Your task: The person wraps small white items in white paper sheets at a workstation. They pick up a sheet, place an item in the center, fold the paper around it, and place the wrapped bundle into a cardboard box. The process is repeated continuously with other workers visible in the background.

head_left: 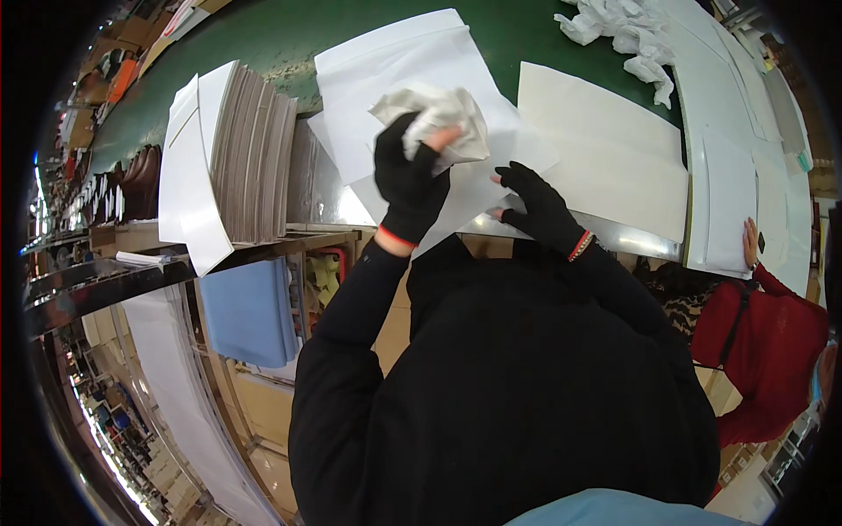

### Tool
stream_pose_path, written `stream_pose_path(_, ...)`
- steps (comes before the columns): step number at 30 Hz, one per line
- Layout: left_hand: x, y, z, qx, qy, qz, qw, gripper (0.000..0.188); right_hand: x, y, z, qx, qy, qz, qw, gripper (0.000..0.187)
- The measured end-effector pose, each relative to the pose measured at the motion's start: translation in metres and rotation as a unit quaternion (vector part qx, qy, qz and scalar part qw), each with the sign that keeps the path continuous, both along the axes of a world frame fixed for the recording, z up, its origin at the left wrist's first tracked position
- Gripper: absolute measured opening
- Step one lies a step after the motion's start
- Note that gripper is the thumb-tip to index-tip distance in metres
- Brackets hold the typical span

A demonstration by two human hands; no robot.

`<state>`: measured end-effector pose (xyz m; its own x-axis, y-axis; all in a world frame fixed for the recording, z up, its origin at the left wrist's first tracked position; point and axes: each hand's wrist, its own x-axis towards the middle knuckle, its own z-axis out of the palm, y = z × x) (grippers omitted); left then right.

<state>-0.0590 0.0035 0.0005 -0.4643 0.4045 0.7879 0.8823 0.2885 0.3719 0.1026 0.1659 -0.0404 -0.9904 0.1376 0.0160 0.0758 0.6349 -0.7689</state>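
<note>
My left hand, in a black fingertip-less glove, is closed around a crumpled white cloth over the white sheets in front of me. Its fingers are partly hidden by the cloth. To the right, my right hand, gloved the same way, has its fingers apart and holds nothing; it hovers over or rests on the near edge of the sheets, and I cannot tell which. Beside it lies a large off-white sheet with a curved top edge.
A thick stack of white-faced grey boards stands at the left. Crumpled white tissue paper lies at the far right of the green table. A co-worker in red rests a hand on a white surface at right. Blue material hangs below.
</note>
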Motion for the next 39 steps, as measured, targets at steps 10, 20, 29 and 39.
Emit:
stream_pose_path(10,-0.03,0.005,-0.089,-0.29,-0.156,-0.068,0.942,0.076,-0.023,0.024,-0.074,0.173,0.141,0.057,0.973,0.024)
stream_pose_path(20,-0.006,-0.005,-0.083,-0.339,-0.107,-0.085,0.931,0.041,-0.038,0.0,-0.029,0.296,0.165,0.106,0.935,0.016)
stream_pose_path(29,0.009,-0.044,-0.08,-0.306,-0.112,-0.114,0.938,0.052,-0.056,0.006,-0.037,0.094,0.154,0.071,0.981,0.02)
stream_pose_path(39,-0.033,-0.062,-0.11,-0.183,-0.59,-0.268,0.739,0.037,-0.012,-0.044,0.008,0.219,0.248,0.203,0.922,0.039)
